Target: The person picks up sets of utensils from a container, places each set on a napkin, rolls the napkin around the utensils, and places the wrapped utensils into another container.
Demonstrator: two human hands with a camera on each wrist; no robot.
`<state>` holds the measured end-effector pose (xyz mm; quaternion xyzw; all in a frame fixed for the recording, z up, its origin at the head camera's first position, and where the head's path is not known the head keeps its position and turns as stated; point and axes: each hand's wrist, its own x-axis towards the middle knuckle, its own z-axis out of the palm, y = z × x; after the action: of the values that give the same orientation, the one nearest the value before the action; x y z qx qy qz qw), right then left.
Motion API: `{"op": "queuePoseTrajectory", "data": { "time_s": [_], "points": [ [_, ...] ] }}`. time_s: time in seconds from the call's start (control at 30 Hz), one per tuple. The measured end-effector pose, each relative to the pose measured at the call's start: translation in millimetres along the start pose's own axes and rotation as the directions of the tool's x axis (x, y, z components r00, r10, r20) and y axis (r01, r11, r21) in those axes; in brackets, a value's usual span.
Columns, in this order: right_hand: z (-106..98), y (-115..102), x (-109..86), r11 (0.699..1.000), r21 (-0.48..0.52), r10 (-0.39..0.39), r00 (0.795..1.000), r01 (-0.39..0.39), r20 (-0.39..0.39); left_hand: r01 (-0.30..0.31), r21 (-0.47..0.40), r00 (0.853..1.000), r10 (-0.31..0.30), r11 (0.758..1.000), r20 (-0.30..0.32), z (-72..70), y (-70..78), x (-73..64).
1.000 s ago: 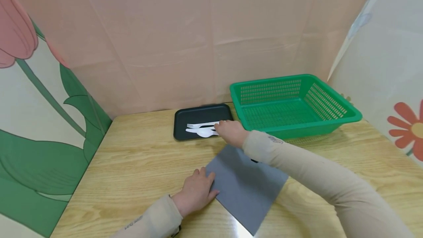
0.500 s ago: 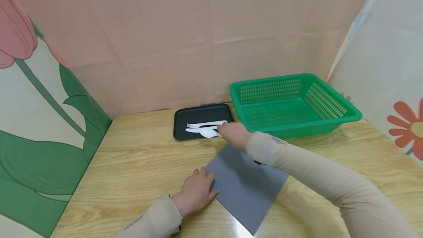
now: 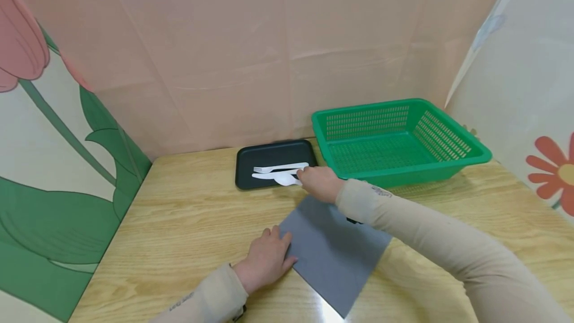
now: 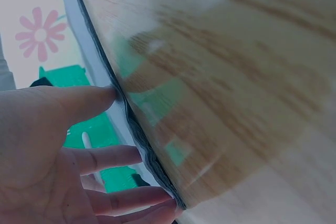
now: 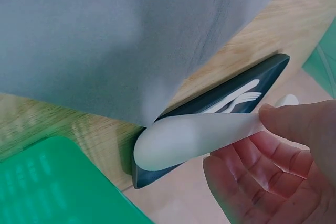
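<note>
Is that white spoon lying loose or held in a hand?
Held. The right wrist view shows the right hand pinching the white spoon by its handle.

The tabletop [image 3: 197,208] is pale wood with wavy brown grain and a bright glint at the bottom of the head view. Just right of that frame's centre, low down, a flat grey sheet [image 3: 336,258] lies cornerwise on it. A shallow black tray [image 3: 269,153] sits near the far edge at mid-frame, and a green slatted basket [image 3: 417,172] stands just beside it, farther right.
</note>
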<state>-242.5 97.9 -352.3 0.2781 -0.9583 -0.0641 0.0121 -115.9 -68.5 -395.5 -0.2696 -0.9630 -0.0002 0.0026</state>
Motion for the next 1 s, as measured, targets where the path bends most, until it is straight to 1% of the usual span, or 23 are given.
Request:
{"op": "queuePoseTrajectory", "data": {
  "time_s": [0.2,0.37,0.5,0.8,1.0],
  "points": [
    [0,0,-2.0,1.0,-0.006,-0.008,1.0,0.007,-0.013,-0.004,0.007,1.0,0.004,1.0,-0.027,1.3,-0.2,-0.6],
    [-1,-1,-3.0,1.0,-0.006,0.006,1.0,-0.006,0.015,-0.005,0.006,0.999,0.006,1.0,-0.037,1.4,0.2,-1.3],
    [0,-2,-3.5,1.0,-0.002,0.012,1.0,-0.012,0.023,-0.003,0.001,1.0,0.003,1.0,-0.03,1.7,-0.1,-0.9],
    [-1,-1,-10.8,1.0,0.007,-0.026,0.999,0.026,-0.02,0.011,-0.006,1.0,-0.011,1.0,-0.014,1.2,0.1,0.1],
    [-1,-1,-14.2,0.999,0.021,-0.025,0.999,0.025,-0.028,0.017,-0.008,1.0,-0.017,1.0,-0.003,0.4,0.9,0.1]
  ]
}}
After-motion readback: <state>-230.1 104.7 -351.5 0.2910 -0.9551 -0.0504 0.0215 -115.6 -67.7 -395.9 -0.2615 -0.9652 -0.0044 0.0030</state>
